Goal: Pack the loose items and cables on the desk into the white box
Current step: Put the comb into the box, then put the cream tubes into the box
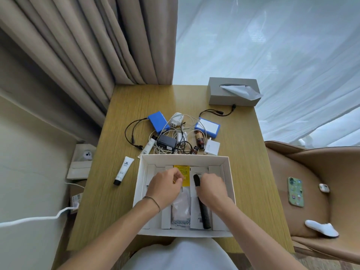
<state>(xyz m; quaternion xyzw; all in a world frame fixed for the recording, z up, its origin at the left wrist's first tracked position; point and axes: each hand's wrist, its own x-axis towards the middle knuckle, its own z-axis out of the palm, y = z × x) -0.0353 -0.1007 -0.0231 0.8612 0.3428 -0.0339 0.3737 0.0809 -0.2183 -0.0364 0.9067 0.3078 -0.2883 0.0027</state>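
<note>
The open white box sits at the desk's near edge, both hands inside it. My left hand pinches the edge of a yellow packet lying in the box. My right hand is closed around a black comb that lies lengthwise in the box, beside a clear plastic bag. Behind the box lie two blue battery packs, a black adapter, a white adapter, brown bottles and tangled cables. A white tube lies left of the box.
A grey tissue box stands at the desk's far right corner. On the tan chair to the right lie a green phone, an earbud case and a white slipper. Curtains hang behind the desk.
</note>
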